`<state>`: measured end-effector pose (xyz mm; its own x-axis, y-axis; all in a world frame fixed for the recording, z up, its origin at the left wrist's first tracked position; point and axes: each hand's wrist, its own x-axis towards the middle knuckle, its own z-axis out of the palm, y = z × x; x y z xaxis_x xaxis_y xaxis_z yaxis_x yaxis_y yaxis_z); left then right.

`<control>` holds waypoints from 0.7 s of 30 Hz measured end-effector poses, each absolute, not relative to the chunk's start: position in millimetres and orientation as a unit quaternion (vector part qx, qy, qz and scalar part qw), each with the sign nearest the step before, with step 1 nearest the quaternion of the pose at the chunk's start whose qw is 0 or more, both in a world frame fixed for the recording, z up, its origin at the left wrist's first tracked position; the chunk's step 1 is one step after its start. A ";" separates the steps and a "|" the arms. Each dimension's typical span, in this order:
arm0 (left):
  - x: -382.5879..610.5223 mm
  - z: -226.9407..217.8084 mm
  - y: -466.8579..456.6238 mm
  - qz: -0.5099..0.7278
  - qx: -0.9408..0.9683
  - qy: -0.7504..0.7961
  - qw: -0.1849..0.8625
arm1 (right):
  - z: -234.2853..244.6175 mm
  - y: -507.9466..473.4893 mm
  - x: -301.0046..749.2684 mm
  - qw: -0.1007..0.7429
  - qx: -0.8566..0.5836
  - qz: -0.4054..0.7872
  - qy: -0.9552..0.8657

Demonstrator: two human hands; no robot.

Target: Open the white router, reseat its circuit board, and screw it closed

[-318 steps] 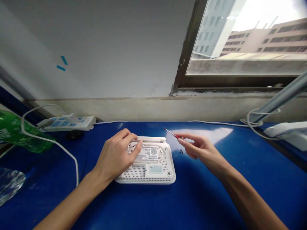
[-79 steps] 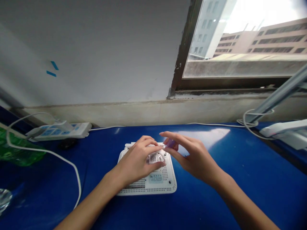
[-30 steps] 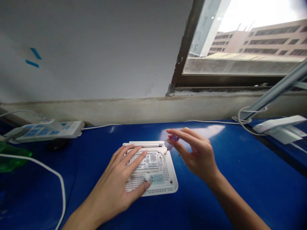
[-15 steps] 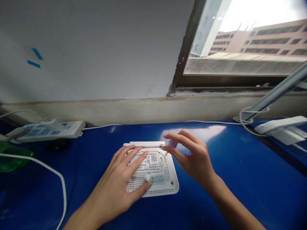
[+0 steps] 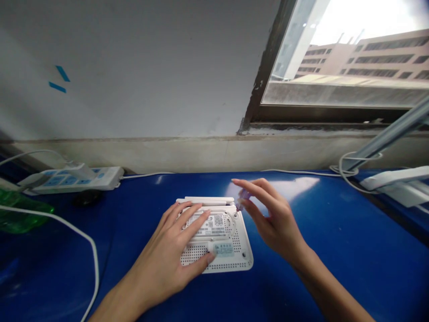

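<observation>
The glossy blue worktop (image 5: 368, 232) is backed by a grey wall (image 5: 150, 67) and a window (image 5: 335, 91); on it a white router (image 5: 224, 249), laid label side up, is covered partly by the flat, spread left hand (image 5: 172, 246); a purple-handled screwdriver (image 5: 245, 195) is pinched in the right hand (image 5: 276, 217) at its far right corner; the hands are held apart; a power strip (image 5: 72, 180) is seen leftward.

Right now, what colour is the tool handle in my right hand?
The tool handle looks purple, clearest in head view.
</observation>
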<state>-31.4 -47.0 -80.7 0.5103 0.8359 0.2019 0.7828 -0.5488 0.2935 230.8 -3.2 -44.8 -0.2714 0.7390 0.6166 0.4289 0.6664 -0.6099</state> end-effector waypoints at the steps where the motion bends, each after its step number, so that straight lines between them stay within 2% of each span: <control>1: -31.3 -80.6 -47.2 0.161 0.865 0.468 0.084 | -45.2 -3.5 232.3 0.461 -0.366 0.188 -0.786; 4: -31.3 -81.0 -47.6 0.161 0.865 0.468 0.086 | -45.2 -5.1 237.1 0.457 -0.347 0.220 -0.789; 11: -31.1 -81.4 -46.8 0.155 0.865 0.470 0.076 | -43.1 -2.3 240.2 0.491 -0.391 0.117 -0.769; 17: -31.6 -82.0 -46.9 0.152 0.867 0.469 0.068 | -45.5 -1.6 246.8 0.478 -0.350 0.203 -0.780; 21: -31.0 -81.7 -47.1 0.151 0.869 0.467 0.063 | -42.7 -2.0 245.2 0.507 -0.373 0.124 -0.768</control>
<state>-31.0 -47.1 -81.7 0.5175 0.8310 0.2043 0.7928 -0.5554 0.2511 245.2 -2.0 -42.7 -0.2089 0.6974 0.6855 0.4470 0.6916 -0.5674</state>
